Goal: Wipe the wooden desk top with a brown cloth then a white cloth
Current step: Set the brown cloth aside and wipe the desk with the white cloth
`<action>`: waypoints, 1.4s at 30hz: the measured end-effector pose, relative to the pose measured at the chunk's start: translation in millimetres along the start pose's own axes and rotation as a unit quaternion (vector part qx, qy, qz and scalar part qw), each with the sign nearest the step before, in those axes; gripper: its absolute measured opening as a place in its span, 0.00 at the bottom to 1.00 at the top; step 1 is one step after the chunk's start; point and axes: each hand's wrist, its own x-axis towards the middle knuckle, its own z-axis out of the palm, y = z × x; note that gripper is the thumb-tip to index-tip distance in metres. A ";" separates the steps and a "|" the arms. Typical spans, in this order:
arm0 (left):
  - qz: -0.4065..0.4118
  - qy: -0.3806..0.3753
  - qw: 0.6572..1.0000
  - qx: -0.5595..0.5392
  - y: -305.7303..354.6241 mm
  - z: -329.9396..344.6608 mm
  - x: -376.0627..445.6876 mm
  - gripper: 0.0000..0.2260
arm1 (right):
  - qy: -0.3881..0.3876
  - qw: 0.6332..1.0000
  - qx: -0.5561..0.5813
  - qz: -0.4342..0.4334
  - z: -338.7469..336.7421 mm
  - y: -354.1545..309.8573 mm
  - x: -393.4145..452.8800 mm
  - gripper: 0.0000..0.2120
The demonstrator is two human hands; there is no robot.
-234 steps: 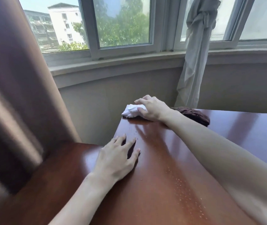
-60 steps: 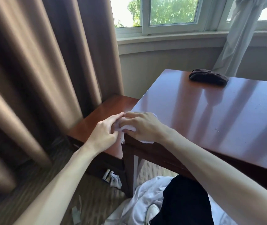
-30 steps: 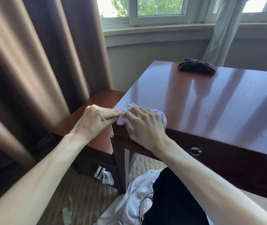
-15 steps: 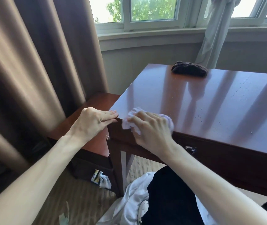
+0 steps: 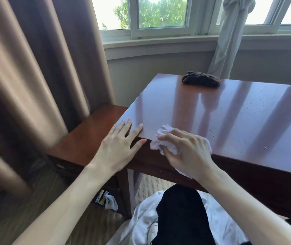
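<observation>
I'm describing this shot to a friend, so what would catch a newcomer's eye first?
The right hand pressing a white cloth on the near edge of the glossy wooden desk. The left hand lies flat at the near left corner. A brown cloth sits bunched at the far edge, below the window.

The bench [image 5: 229,117] top lies bare across its middle and right, open to a sweep. Only the brown cloth [image 5: 201,79] sits at the far edge, near the tied curtain [image 5: 229,41]. Both hands crowd the near left corner: left hand [image 5: 118,147] flat, right hand [image 5: 187,152] on the white cloth [image 5: 160,138].
</observation>
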 end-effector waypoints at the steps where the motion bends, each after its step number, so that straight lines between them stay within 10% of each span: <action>1: -0.002 -0.001 1.000 0.008 1.0 4.2 0.5 0.28 | -0.006 1.000 0.005 0.009 0.6 -3.4 3.6 0.10; 22: -0.005 -0.156 0.987 -0.035 -14.4 -68.0 43.2 0.20 | -0.163 0.984 0.037 0.063 8.5 9.8 50.8 0.15; 27: -0.109 -0.043 0.988 -0.097 -18.3 -32.3 96.9 0.15 | -0.161 0.981 0.056 0.088 21.9 40.5 88.1 0.17; 42: -0.092 -0.133 0.979 -0.126 -16.8 59.8 220.8 0.25 | -0.152 0.974 -0.028 0.168 143.3 181.6 296.7 0.15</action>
